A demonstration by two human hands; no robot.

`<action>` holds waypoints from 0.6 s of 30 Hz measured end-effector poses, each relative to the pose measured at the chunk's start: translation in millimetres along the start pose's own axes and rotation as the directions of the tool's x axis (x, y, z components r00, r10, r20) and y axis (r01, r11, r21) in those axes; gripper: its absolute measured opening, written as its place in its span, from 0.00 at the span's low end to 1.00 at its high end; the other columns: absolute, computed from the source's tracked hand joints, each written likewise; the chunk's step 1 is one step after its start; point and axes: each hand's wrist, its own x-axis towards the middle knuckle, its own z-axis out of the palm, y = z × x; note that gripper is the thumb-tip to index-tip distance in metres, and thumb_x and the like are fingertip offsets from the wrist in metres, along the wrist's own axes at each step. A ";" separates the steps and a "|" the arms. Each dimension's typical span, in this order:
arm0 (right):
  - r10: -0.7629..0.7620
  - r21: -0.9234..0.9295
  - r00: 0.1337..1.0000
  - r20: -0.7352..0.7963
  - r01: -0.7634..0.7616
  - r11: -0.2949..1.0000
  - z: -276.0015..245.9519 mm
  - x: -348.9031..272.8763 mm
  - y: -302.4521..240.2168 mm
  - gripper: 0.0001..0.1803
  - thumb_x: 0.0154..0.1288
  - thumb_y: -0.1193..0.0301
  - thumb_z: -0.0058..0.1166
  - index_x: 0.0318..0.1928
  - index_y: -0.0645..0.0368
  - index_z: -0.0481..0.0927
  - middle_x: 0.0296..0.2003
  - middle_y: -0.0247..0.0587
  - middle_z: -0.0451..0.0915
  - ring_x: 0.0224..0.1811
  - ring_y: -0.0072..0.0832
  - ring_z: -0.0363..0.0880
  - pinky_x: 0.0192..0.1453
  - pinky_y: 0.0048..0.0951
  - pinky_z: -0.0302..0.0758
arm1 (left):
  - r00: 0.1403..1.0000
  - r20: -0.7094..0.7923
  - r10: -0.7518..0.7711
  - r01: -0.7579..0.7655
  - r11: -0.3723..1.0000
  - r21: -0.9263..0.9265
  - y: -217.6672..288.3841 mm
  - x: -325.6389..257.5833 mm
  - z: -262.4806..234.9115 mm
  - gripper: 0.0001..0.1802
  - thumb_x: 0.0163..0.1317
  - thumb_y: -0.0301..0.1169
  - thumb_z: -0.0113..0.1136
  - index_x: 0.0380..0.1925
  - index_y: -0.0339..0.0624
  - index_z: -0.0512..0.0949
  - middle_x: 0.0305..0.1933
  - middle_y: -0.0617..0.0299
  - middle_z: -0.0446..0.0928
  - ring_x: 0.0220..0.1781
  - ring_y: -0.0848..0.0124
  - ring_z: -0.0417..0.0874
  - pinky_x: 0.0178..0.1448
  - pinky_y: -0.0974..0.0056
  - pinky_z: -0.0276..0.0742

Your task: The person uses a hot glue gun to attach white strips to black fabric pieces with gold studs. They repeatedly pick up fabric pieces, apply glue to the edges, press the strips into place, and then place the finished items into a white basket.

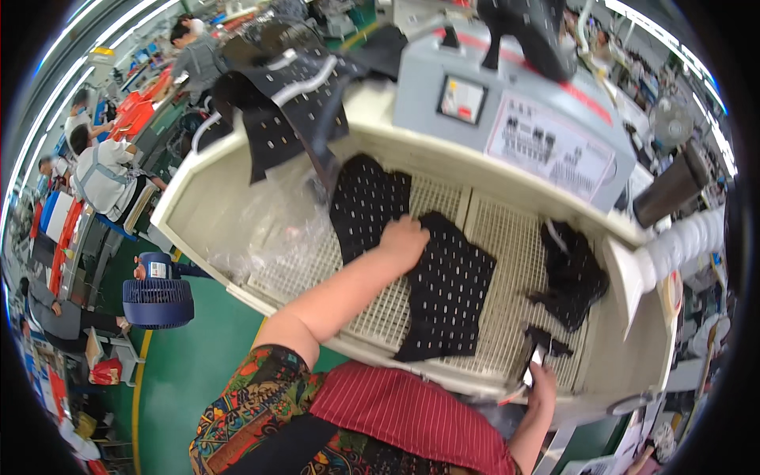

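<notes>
A black fabric piece with rows of small pale marks (455,281) lies on the cream grid bed of a work basin (376,324). My left hand (405,241) is closed at its upper left corner, fingers curled, seemingly pinching the cloth. Against that hand lies a second marked black piece (368,202). Near the basin's front right edge, my right hand (542,384) is closed around a small flat white-and-dark thing (533,364) whose kind I cannot make out. Just past its tip is a black scrap (554,342).
Crumpled black fabric (571,273) sits at the basin's right, beside a pale ribbed hose (685,241). Clear plastic film (277,222) fills the left side. More marked fabric (297,99) hangs over the back rim. A grey machine box (507,119) stands behind; a blue fan (158,301) is at left.
</notes>
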 end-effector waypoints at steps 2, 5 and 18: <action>0.007 0.136 0.997 0.075 -0.017 0.991 2.3 8.6 6.1 0.21 0.61 0.71 0.57 0.53 0.66 0.71 0.41 0.41 0.79 0.40 0.27 0.78 0.41 0.30 0.75 | 0.999 -0.044 0.019 -0.017 0.999 0.043 0.6 4.8 6.9 0.07 0.51 0.31 0.56 0.30 0.46 0.79 0.36 0.59 0.78 0.44 0.59 0.77 0.45 0.57 0.76; -0.023 0.338 0.992 0.124 -0.021 0.941 13.7 16.7 14.1 0.24 0.61 0.74 0.52 0.58 0.64 0.66 0.43 0.44 0.78 0.42 0.31 0.79 0.40 0.32 0.77 | 0.995 0.093 -0.024 0.019 0.999 0.050 -1.7 6.7 7.4 0.13 0.53 0.33 0.61 0.40 0.50 0.82 0.39 0.62 0.77 0.48 0.61 0.75 0.47 0.60 0.77; -0.277 -0.084 0.902 0.331 0.321 0.944 111.5 -67.4 -123.8 0.19 0.55 0.77 0.47 0.49 0.66 0.70 0.43 0.44 0.80 0.41 0.26 0.79 0.37 0.25 0.75 | 0.997 0.078 -0.009 0.003 0.997 0.075 -4.8 10.5 14.1 0.09 0.52 0.35 0.64 0.33 0.46 0.82 0.35 0.63 0.77 0.46 0.63 0.76 0.44 0.60 0.77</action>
